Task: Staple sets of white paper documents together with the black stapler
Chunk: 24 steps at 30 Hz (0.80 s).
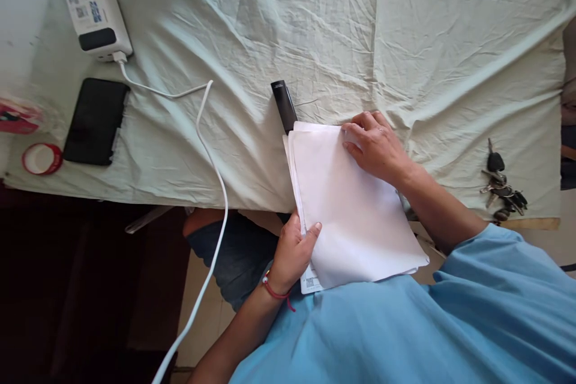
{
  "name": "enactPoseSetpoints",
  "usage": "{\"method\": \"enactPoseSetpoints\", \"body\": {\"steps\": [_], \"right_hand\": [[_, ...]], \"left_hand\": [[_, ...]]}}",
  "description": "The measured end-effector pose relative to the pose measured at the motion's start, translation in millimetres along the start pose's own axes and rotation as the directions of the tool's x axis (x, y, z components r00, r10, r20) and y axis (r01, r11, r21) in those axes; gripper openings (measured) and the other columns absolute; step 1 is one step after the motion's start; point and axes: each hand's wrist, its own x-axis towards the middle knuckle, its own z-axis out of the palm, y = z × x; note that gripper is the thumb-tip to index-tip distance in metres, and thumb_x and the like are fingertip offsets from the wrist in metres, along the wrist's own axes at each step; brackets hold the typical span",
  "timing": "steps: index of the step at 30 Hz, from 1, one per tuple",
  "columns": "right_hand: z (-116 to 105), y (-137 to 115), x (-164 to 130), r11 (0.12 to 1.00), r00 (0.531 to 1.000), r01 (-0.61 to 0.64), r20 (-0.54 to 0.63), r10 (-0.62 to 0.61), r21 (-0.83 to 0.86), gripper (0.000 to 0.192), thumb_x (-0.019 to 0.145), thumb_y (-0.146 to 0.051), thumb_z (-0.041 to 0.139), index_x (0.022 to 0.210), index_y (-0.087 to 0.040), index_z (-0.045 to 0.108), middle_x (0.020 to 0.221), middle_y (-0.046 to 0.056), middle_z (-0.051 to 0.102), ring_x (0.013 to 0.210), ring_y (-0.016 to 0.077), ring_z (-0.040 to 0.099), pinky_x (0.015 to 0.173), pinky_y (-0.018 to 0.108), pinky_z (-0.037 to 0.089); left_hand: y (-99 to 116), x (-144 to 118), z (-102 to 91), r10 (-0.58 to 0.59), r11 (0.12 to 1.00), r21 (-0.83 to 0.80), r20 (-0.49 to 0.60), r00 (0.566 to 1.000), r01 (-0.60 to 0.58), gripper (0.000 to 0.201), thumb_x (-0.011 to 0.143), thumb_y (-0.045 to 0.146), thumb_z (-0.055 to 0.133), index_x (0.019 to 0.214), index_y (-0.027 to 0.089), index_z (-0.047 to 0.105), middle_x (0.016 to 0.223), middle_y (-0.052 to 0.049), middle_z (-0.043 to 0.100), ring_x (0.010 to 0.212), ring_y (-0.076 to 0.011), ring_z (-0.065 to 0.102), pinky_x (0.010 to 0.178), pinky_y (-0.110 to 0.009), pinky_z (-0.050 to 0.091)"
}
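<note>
Your left hand (292, 252) pinching the paper stack (355, 210) by its left edge, your right hand (373, 141) bent over its far edge, grip unclear, stack across the table's (315, 30) near edge, black object (283, 105) at its far-left corner, white box (98, 21) far left, label print unreadable.

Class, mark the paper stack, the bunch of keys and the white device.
Paper stack (355, 207): head view, middle of its top sheet.
Bunch of keys (498, 179): head view, metal near its middle.
White device (98, 19): head view, labelled face.
</note>
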Motion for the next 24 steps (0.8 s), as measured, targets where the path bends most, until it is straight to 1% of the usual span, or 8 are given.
{"method": "enactPoseSetpoints", "body": {"steps": [3,6,8,10,13,15,18,24], "right_hand": [[-10,-3,10,0.995,0.994,0.073,0.082,-0.078,0.066,0.040,0.105,-0.028,0.062,0.143,-0.022,0.073,0.139,0.018,0.074,0.129,0.0402,0.060,0.113,0.058,0.052],[-12,0,25,0.979,0.986,0.141,0.066,-0.152,0.144,0.043,0.107,-0.034,0.062,0.147,-0.020,0.071,0.141,0.018,0.074,0.127,0.0383,0.062,0.112,0.056,0.052],[-6,6,34,0.965,0.983,0.179,0.005,-0.184,0.194,0.040,0.108,-0.039,0.061,0.142,-0.021,0.074,0.132,0.017,0.075,0.122,0.0367,0.063,0.110,0.056,0.052],[4,13,40,0.943,0.971,0.234,-0.110,-0.213,0.238,0.036,0.109,-0.044,0.061,0.134,-0.023,0.076,0.122,0.015,0.075,0.115,0.0345,0.065,0.106,0.054,0.054],[20,19,42,0.919,0.930,0.293,-0.301,-0.210,0.264,0.040,0.109,-0.045,0.061,0.142,-0.026,0.072,0.130,0.014,0.071,0.118,0.0328,0.066,0.106,0.054,0.055],[28,18,39,0.907,0.906,0.327,-0.361,-0.220,0.267,0.037,0.110,-0.046,0.060,0.140,-0.027,0.072,0.127,0.013,0.072,0.117,0.0319,0.067,0.106,0.054,0.054],[37,14,36,0.890,0.900,0.362,-0.352,-0.256,0.278,0.031,0.112,-0.045,0.060,0.130,-0.025,0.074,0.117,0.012,0.074,0.109,0.0304,0.067,0.104,0.053,0.053],[40,13,37,0.879,0.920,0.352,-0.293,-0.261,0.322,0.030,0.113,-0.044,0.058,0.121,-0.022,0.077,0.116,0.014,0.076,0.109,0.0305,0.066,0.102,0.052,0.052]], "left_hand": [[1,1,0.8,0.018,1.000,0.013,0.012,1.000,-0.018,0.036,0.099,0.047,0.076,0.124,0.021,0.078,0.133,-0.014,0.085,0.127,-0.0354,0.078,0.114,-0.045,0.056],[4,2,0.2,0.048,0.999,0.008,0.021,0.999,-0.048,0.034,0.099,0.046,0.075,0.123,0.021,0.079,0.136,-0.015,0.084,0.132,-0.0362,0.077,0.118,-0.046,0.055],[6,2,-0.5,0.068,0.997,0.023,0.036,0.997,-0.069,0.035,0.101,0.046,0.072,0.124,0.020,0.078,0.139,-0.016,0.083,0.135,-0.0359,0.076,0.120,-0.046,0.055],[6,2,-0.9,0.071,0.997,0.035,0.040,0.997,-0.072,0.039,0.102,0.046,0.070,0.129,0.019,0.077,0.143,-0.017,0.082,0.136,-0.0352,0.076,0.120,-0.046,0.056],[5,2,0.0,0.052,0.998,0.016,0.021,0.998,-0.052,0.044,0.103,0.048,0.067,0.133,0.017,0.075,0.143,-0.017,0.082,0.136,-0.0344,0.077,0.119,-0.045,0.057],[4,3,1.2,0.040,0.999,0.016,0.013,0.999,-0.040,0.044,0.102,0.048,0.067,0.132,0.017,0.075,0.139,-0.017,0.083,0.132,-0.0344,0.078,0.116,-0.045,0.059],[4,5,2.5,0.020,0.999,0.040,0.004,1.000,-0.020,0.044,0.099,0.046,0.072,0.130,0.016,0.076,0.131,-0.016,0.086,0.124,-0.0341,0.081,0.109,-0.044,0.062],[9,7,2.7,0.012,0.997,0.076,-0.018,1.000,-0.010,0.045,0.096,0.043,0.074,0.131,0.015,0.078,0.127,-0.016,0.087,0.120,-0.0337,0.083,0.107,-0.043,0.064]]}}
